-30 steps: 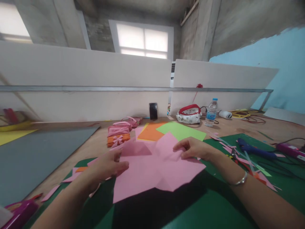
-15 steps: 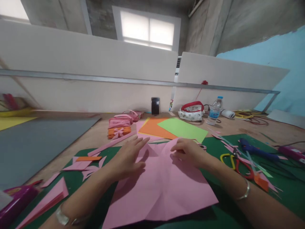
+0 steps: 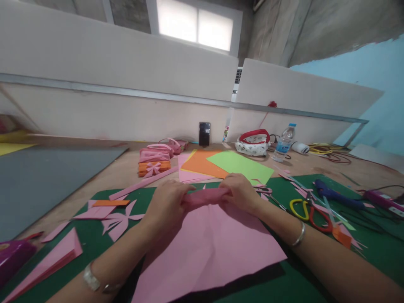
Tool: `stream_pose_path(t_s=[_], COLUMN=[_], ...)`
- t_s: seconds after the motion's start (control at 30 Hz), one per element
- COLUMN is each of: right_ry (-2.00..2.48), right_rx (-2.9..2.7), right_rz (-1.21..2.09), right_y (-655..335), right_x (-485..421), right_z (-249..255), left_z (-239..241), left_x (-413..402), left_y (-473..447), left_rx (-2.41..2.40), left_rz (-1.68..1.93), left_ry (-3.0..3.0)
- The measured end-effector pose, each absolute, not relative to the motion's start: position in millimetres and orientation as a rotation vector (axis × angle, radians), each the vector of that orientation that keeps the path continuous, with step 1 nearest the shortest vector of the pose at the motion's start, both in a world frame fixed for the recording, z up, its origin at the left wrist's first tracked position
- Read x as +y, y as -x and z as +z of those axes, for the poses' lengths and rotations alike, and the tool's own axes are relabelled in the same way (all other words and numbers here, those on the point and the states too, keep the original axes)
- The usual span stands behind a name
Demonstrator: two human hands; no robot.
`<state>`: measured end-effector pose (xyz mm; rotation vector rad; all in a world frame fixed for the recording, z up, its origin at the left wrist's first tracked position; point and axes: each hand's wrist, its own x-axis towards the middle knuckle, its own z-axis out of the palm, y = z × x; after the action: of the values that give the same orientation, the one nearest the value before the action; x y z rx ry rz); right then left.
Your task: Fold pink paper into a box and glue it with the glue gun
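Note:
A creased sheet of pink paper [image 3: 211, 248] lies in front of me over a green cutting mat [image 3: 252, 290]. Its far edge is lifted and curled over between my hands. My left hand [image 3: 168, 204] pinches the left end of that fold; my right hand [image 3: 238, 193] grips the right end. The near part of the sheet stays spread, its lower corners reaching toward me. To the left of my left hand lie pink paper cut-outs [image 3: 121, 221] and an orange strip [image 3: 110, 203]. A folded pink paper piece [image 3: 53, 261] rests farther left.
Pliers with yellow and red handles [image 3: 312, 214] and a blue glue gun [image 3: 337, 195] lie at right among scraps. Behind are orange paper [image 3: 205, 163], green paper [image 3: 241, 164], a phone [image 3: 204, 134], a pouch [image 3: 252, 145] and a water bottle [image 3: 284, 143]. Pink-and-orange paper items [image 3: 154, 162] sit back left.
The paper's far edge, flat between my hands before, is now raised and folded over. Both hands went from loose, partly spread fingers to gripping it. The view has tilted down slightly.

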<state>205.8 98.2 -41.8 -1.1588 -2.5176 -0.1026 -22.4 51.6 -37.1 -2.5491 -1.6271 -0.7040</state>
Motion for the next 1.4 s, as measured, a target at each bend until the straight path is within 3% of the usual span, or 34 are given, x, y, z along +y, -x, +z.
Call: stream_pose_path(t_s=[1.13,1.4], right_ry=[0.94,1.101], right_rx=[-2.946,-3.033], right_rz=[-0.353,-0.427], right_y=[-190.9,-208.1], right_x=[76.4,61.0], right_z=[-29.6,-11.2], left_z=[-27.3,-24.7], left_x=[39.8,29.7], left_y=[10.2,6.4], left_rx=[-1.4,-1.36], left_rz=[-0.121,-0.005], left_ry=[2.719,2.698])
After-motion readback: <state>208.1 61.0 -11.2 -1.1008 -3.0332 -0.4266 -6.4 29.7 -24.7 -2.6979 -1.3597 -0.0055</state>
